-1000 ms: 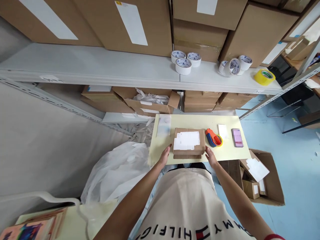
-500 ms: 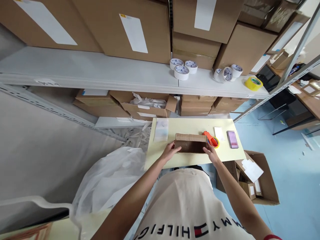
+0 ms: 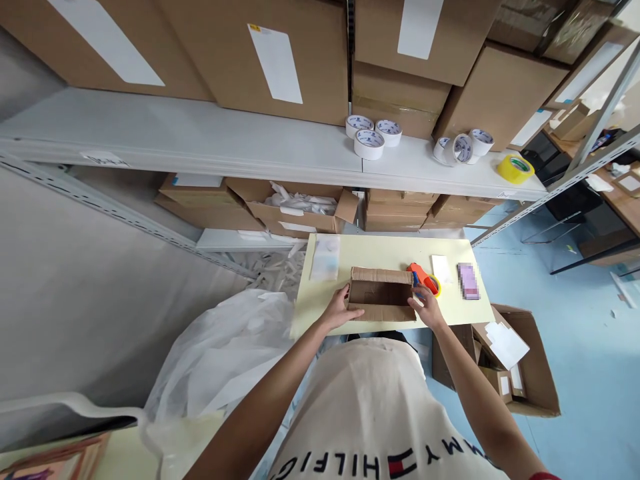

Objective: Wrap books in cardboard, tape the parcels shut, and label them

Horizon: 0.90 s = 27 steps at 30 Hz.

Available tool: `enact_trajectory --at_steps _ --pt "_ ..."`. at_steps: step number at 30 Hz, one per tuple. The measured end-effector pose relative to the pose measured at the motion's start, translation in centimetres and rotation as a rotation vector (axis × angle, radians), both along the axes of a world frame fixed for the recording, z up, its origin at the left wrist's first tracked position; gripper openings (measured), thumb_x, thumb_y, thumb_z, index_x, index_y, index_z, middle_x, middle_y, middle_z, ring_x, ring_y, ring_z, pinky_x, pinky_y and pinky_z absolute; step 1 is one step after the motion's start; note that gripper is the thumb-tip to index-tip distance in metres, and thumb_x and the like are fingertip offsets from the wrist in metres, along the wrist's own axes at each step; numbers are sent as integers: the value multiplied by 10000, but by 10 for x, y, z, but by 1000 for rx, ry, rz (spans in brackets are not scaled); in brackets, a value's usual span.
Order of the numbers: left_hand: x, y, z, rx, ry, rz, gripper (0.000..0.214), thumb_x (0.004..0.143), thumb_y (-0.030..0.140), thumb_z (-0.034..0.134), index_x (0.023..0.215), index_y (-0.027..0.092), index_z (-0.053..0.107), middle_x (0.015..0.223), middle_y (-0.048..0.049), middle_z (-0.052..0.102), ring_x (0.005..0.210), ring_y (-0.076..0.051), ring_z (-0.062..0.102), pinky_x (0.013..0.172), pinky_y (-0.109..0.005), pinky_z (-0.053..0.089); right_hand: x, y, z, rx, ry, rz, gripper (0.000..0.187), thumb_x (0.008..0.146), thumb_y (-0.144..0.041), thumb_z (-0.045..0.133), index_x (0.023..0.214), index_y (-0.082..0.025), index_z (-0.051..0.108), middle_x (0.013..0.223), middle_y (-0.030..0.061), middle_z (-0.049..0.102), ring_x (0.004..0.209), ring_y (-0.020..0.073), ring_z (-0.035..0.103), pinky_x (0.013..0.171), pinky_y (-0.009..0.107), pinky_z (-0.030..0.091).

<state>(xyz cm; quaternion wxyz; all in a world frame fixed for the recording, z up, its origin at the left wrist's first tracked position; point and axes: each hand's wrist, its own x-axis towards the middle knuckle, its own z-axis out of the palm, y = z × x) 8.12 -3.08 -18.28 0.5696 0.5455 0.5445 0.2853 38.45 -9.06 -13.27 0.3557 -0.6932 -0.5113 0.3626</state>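
A small brown cardboard box stands on the pale yellow table, its top flaps folded outward and its dark inside showing. My left hand grips its left end, with the thumb lying along the near flap. At the other end, my right hand holds the box's right side, fingers bent at the edge. Just beyond that hand lies an orange tape dispenser with a yellow-rimmed roll. The inner sides of both hands are partly hidden by the box.
A plastic sheet, a white card and a purple phone-like object lie on the table. Behind rises a shelf with tape rolls and cartons. A large open carton sits on the floor at right; white wrap bulges at left.
The near flap of the box now lies folded outward toward me, widening the opening. My left thumb has come down onto that flap. The camera view has shifted slightly.
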Motion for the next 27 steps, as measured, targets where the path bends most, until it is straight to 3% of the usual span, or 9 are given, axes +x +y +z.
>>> enact_trajectory --at_steps 4,7,12,15,18,22,27 --pt "1 -2 -5 61 96 -75 1066 549 347 860 1473 169 359 1438 -188 451 1315 -342 487 1084 -464 422 9 7 0 77 -160 140 481 755 -591 677 1079 -238 719 1465 163 490 1386 370 422 1053 571 427" --pt "6 -6 -10 152 150 -60 1060 581 308 833 1492 177 308 1420 -170 468 1323 -333 481 1106 -476 395 17 17 3 117 -226 243 475 782 -566 671 1133 -248 706 1515 132 442 1410 363 393 1099 564 383" --pt "15 -15 -12 176 206 -14 974 661 281 773 1502 207 287 1415 -151 469 1320 -321 485 1109 -468 389 33 54 12 114 -221 344 572 794 -536 667 1287 -251 615 1430 124 537 1363 340 459 1115 548 379" --pt "20 -17 -9 181 220 -15 933 695 276 744 1504 210 284 1409 -151 464 1328 -318 470 1121 -471 371 39 84 8 72 -118 326 634 777 -538 679 1336 -258 572 1379 113 574 1259 316 554 1087 520 419" --pt "26 -17 -7 174 238 15 890 725 266 713 1504 212 286 1410 -152 458 1335 -322 456 1122 -472 366 37 107 -4 -77 28 259 705 755 -555 691 1369 -242 542 1378 115 579 1187 295 600 1059 500 446" --pt "37 -16 -7 162 278 83 867 745 290 699 1499 185 285 1409 -171 457 1352 -337 433 1145 -483 327 31 121 -19 -252 124 194 686 752 -583 688 1344 -255 575 1375 87 601 1279 290 539 1121 479 379" --pt "49 -11 -9 138 282 152 846 758 305 679 1490 172 277 1427 -177 443 1372 -315 412 1142 -475 334 31 134 -25 -248 190 198 757 784 -634 630 1443 -304 458 1504 50 476 1413 263 402 1178 478 294"
